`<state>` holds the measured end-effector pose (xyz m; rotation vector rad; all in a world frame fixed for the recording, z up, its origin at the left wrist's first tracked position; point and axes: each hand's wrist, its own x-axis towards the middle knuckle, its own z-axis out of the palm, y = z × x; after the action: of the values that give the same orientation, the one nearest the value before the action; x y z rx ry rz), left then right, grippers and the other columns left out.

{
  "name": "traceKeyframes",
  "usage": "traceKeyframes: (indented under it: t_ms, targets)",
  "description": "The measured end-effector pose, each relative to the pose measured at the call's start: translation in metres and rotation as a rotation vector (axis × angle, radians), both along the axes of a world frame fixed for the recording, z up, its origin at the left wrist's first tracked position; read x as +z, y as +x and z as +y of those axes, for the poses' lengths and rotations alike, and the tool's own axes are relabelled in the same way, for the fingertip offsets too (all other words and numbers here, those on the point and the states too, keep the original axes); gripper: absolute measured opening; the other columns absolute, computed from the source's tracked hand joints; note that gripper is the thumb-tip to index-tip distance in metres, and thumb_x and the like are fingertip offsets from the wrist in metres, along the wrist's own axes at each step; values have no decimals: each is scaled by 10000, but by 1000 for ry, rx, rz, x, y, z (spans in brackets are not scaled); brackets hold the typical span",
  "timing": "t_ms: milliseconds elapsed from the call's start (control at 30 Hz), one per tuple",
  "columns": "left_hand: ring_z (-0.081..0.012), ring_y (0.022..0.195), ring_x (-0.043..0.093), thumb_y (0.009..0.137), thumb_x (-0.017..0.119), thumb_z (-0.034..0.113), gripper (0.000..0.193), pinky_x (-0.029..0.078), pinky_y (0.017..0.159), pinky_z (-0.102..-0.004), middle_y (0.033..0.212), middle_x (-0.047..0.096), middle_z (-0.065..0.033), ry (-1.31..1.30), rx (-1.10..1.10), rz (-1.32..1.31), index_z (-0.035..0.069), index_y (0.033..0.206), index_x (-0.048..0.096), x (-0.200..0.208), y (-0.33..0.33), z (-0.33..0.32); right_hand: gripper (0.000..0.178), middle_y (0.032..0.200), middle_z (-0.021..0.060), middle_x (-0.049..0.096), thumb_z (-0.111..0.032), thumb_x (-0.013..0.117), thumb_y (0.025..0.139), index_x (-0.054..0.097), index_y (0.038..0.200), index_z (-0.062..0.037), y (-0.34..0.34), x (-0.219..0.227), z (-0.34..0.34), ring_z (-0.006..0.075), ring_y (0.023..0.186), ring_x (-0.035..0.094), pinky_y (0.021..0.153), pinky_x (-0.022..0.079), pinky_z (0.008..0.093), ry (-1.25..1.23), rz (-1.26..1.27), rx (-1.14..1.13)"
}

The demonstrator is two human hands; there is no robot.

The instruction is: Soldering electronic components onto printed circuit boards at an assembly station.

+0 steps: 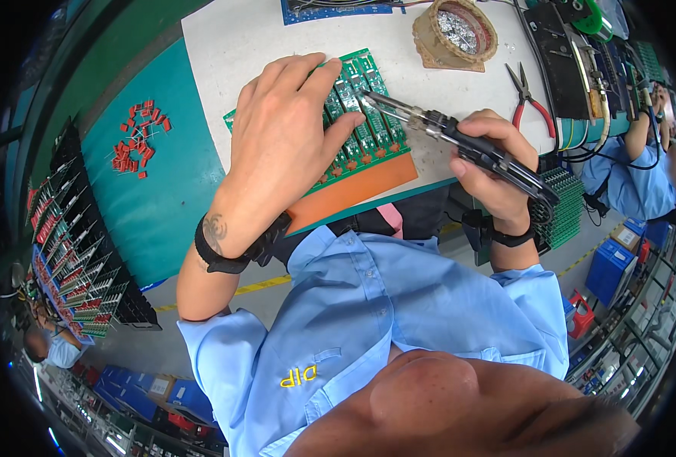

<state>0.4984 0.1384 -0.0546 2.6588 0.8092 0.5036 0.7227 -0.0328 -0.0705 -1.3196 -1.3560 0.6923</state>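
While the person leans over it, the tabletop [147, 217] spreads widest, green at the left, with a white sheet [212, 46] over its middle. Circuit board [361, 141] next in size: green, ribbed with parallel strips, lying on the sheet between the two hands, orange strip [353, 194] along its near side. Left grip [277, 137] lies spread over the board's left part, fingertips toward the far edge, thumb on the face, pinching nothing that I can see; whether fingertips hook under the edge, cannot tell.

Handling, my judgement: light, stiff, flat; apt to slide on the smooth sheet if pushed from one side; small parts and joints look fragile, and long narrow strips might flex or crack if bent. Best hold: outer edges, or light flat pressure, clear of the metal tip.

Soldering iron [450, 135], by its look: black body, slim metal nose. Right grip [498, 190] is closed round the body, fingers above, thumb below. Nose points at the board's upper middle; contact unclear. Likely hot forward, so hold the body only.

Smaller, apart: brown pot [431, 34] of silvery bits, red-handled pliers [524, 93], scattered red parts [147, 156].
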Motion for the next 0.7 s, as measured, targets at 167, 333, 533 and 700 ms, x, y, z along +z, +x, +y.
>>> traceKeyframes:
  t_ms: [167, 333, 533, 700]
  targets:
    - [-317, 1206, 560, 799, 803, 265, 516, 443, 993, -450, 1264, 635, -143, -7, -2, -1, 14, 1226, 658, -1, 0, 0, 443, 993, 132, 637, -42, 790, 788, 581, 1172, 28, 4, 3, -15, 195, 833, 640, 753, 523, 292, 130, 172, -196]
    - [-314, 1209, 560, 805, 800, 276, 514, 444, 996, -448, 1267, 635, -145, -8, -4, 3, 14, 1225, 660, -2, -1, 0, 440, 1027, 144, 623, -60, 778, 803, 568, 1181, 20, 8, -10, -7, 203, 842, 635, 758, 527, 302, -46, -15, -534]
    - [-325, 1216, 554, 810, 795, 285, 519, 430, 1013, -454, 1267, 633, -156, 17, -2, -12, 13, 1231, 658, -1, 0, -1, 440, 1055, 163, 625, -45, 782, 787, 569, 1163, 40, -4, 3, -15, 213, 873, 637, 753, 523, 300, 158, 35, -159]
    - [-335, 1222, 549, 814, 790, 285, 517, 408, 1037, -458, 1269, 629, -163, 44, 11, -3, 20, 1237, 655, 4, -8, -4, 426, 1022, 159, 641, -23, 789, 763, 589, 1132, 50, -18, 7, -6, 221, 890, 638, 764, 517, 308, 19, 82, -38]
